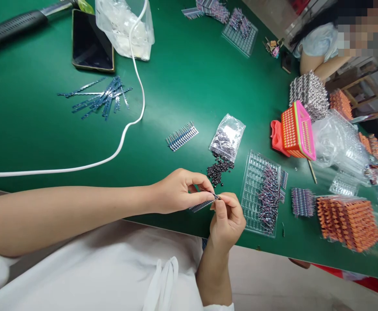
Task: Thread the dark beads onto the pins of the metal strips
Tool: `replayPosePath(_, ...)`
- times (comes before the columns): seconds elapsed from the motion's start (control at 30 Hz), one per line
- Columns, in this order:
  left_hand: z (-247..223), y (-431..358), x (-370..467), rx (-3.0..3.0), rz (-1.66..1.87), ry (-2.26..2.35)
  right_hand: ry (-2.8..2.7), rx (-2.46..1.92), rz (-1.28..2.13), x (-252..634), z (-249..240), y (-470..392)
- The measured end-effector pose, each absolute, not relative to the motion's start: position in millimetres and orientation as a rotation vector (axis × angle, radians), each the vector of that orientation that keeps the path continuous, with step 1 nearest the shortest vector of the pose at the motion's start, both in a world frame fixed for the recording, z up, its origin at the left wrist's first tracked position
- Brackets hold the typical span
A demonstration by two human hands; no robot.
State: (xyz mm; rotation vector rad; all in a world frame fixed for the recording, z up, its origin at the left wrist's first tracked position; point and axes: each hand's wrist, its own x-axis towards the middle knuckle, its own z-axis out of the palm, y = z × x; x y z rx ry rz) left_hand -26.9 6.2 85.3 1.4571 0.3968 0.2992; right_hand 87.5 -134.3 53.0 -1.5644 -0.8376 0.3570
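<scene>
My left hand (179,192) pinches a dark strip of small pinned parts (201,205), which juts out below its fingers. Thumb and forefinger of my right hand (227,220) are pressed together at the strip's upper end, where a tiny dark piece shows; its kind is too small to make out. Just above my hands lies a pile of small black beads (219,169), spilling from a clear plastic bag (228,136). Another strip with upright metal pins (182,136) lies further up. Right of my hands sits a clear tray (252,190) partly filled with pinned parts.
Blue metal strips (103,97), a phone (91,41), a hammer (30,21) and a white cable (124,138) lie to the left. Rightward are a basket (299,129) and orange stacks (347,222). A person (318,47) sits across the green table (176,90).
</scene>
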Motion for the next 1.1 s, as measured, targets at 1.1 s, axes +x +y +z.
replayPosePath(1.1,86.3,6.6,-27.3,1.523,0.209,0.459,-0.844,-1.44,0.511,96.3,53.8,-134.6)
